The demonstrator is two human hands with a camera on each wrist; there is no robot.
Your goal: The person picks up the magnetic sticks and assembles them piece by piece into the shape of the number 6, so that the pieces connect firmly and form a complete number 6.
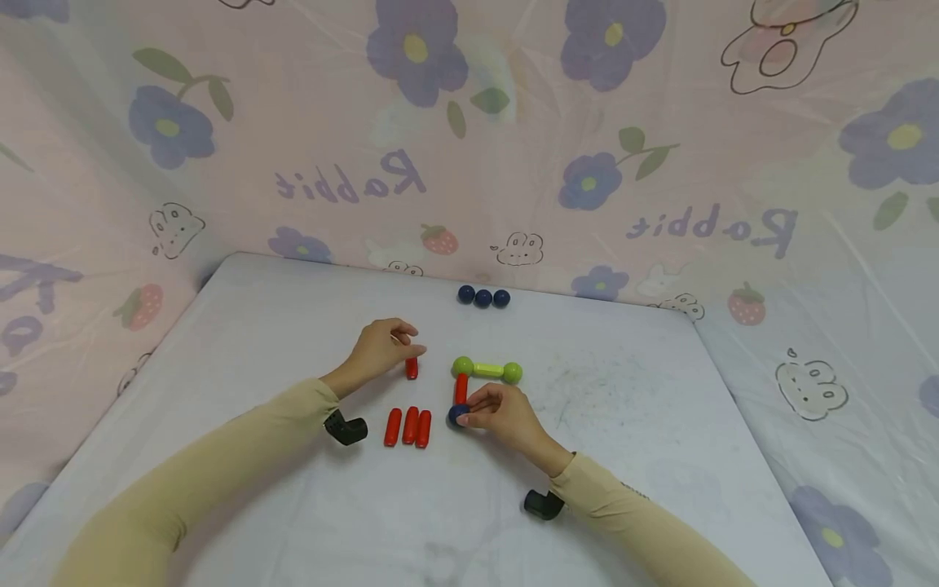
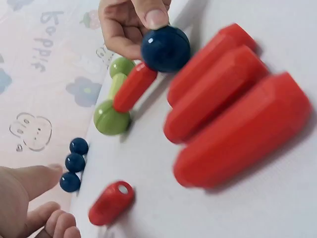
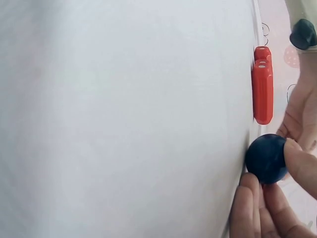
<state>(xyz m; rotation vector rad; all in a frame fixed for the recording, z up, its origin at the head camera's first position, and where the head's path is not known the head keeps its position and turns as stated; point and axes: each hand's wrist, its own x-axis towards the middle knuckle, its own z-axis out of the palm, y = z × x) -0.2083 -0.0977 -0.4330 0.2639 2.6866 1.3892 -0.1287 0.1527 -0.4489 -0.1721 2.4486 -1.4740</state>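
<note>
My right hand (image 1: 508, 414) pinches a dark blue ball (image 2: 166, 48) between thumb and fingers. That ball meets the near end of a red rod (image 2: 135, 88), whose far end meets a green ball (image 1: 463, 366). From there a light green rod (image 1: 487, 370) runs to a second green ball (image 1: 513, 372). To the left, my left hand (image 1: 381, 350) hovers by a lone red rod (image 2: 112, 203); in the left wrist view its fingers are loosely bent and apart from the rod. A round silvery spot shows on that rod's end.
Three red rods (image 1: 411, 425) lie side by side left of the held ball. At the back of the white table (image 1: 293, 505), three dark blue balls (image 1: 482, 298) sit in a row. A flower-and-rabbit printed cloth (image 1: 499, 163) hangs behind and at the sides.
</note>
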